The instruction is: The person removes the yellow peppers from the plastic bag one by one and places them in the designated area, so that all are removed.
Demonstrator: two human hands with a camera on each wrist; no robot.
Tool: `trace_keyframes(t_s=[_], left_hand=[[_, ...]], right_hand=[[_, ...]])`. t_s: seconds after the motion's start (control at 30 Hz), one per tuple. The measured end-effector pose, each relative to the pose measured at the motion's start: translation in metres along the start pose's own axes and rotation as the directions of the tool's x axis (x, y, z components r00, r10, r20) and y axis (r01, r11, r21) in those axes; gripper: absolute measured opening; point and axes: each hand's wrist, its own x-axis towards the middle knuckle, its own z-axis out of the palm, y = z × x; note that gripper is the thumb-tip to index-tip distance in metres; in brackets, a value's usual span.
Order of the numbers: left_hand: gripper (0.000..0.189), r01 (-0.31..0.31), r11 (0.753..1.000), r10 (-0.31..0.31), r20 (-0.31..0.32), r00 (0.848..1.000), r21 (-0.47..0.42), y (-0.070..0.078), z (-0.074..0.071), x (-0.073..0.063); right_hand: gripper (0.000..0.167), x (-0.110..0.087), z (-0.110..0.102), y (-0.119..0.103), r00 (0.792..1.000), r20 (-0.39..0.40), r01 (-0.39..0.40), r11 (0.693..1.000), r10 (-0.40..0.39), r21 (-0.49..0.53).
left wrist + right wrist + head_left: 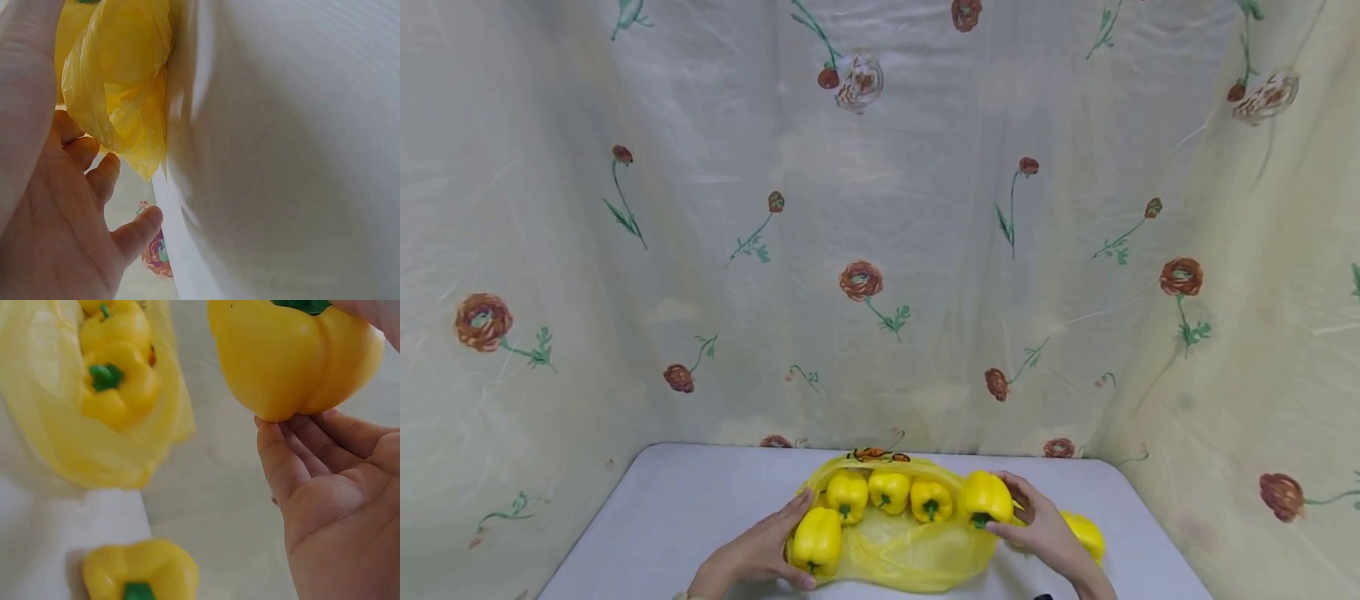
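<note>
A yellow plastic bag (917, 554) lies spread with its mouth towards me, and several yellow bell peppers (890, 492) with green stems sit in a row inside it. At the bag's left side my left hand (766, 540) holds a bell pepper (817, 542), thumb near its stem end and fingers behind it. The left wrist view shows those fingers right at the crumpled bag (134, 69). My right hand (1033, 521) grips another bell pepper (294, 359) between thumb and fingertips, raised beside the bag's right edge, stem turned towards me.
Behind the right hand, another bell pepper (1084, 536) rests on the white-covered table (677, 492). Pale curtains (925, 333) with a flower print enclose the table at the back and both sides. A small dark object (1043, 597) shows at the bottom edge near the right wrist.
</note>
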Motion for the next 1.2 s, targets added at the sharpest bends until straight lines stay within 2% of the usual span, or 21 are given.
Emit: trace_keyframes(t_s=[0.2,0.33,0.53,0.77,1.0,1.2], left_hand=[[0.121,-0.047,0.999,0.047,-0.001,0.999,0.0,-0.001,-0.002,-0.002],[0.119,-0.076,0.997,0.076,-0.008,0.997,0.001,-0.002,-0.003,-0.003],[0.119,-0.074,0.997,0.074,-0.005,0.997,0.003,-0.002,-0.001,-0.003],[0.119,-0.068,0.998,0.068,-0.002,0.998,0.012,-0.002,0.0,-0.001],[0.12,-0.067,0.998,0.067,0.004,0.998,0.013,-0.003,0.001,0.0],[0.121,-0.052,0.999,0.052,0.009,0.999,0.008,-0.004,0.002,0.001]], right_hand=[[0.078,-0.009,-0.021,0.001,0.998,-0.069,-0.001,0.999,-0.001,-0.037],[0.08,-0.014,-0.036,0.002,0.993,-0.114,-0.047,0.993,0.035,-0.11],[0.082,-0.022,-0.061,0.008,0.982,-0.169,-0.118,0.977,0.087,-0.18],[0.085,-0.034,-0.087,0.019,0.97,-0.204,-0.159,0.981,0.134,-0.11],[0.097,-0.04,-0.108,0.028,0.944,-0.208,-0.271,0.962,0.257,-0.041],[0.095,-0.047,-0.12,0.038,0.935,-0.243,-0.272,0.962,0.257,-0.031]])
